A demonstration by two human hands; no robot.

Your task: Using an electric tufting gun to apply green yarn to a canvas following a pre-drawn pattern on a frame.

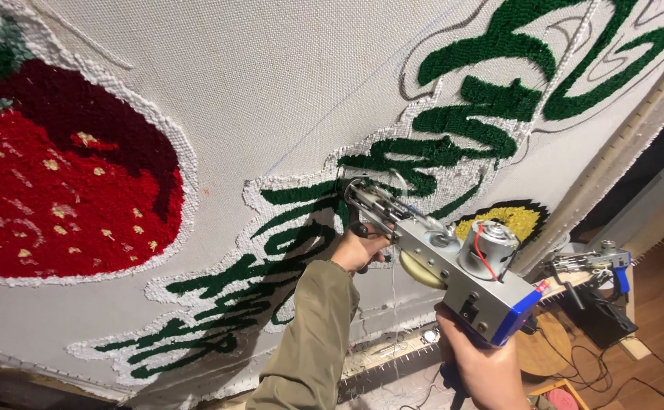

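Observation:
A silver and blue tufting gun (453,269) points its needle tip at a stretched white cloth (271,99), at the edge of green tufted shapes (438,144) outlined in white. My left hand (358,247), in an olive sleeve, grips the gun's front handle just behind the needle. My right hand (480,368) holds the rear grip under the blue end of the gun. A small motor with a red wire sits on top of the gun. A thin yarn strand hangs down below it.
A large red tufted strawberry (66,175) fills the cloth's left side. A yellow and black tufted patch (510,219) lies behind the gun. The wooden frame edge (620,152) runs along the right. A second tufting gun (597,266) rests at the right above a wooden floor with cables.

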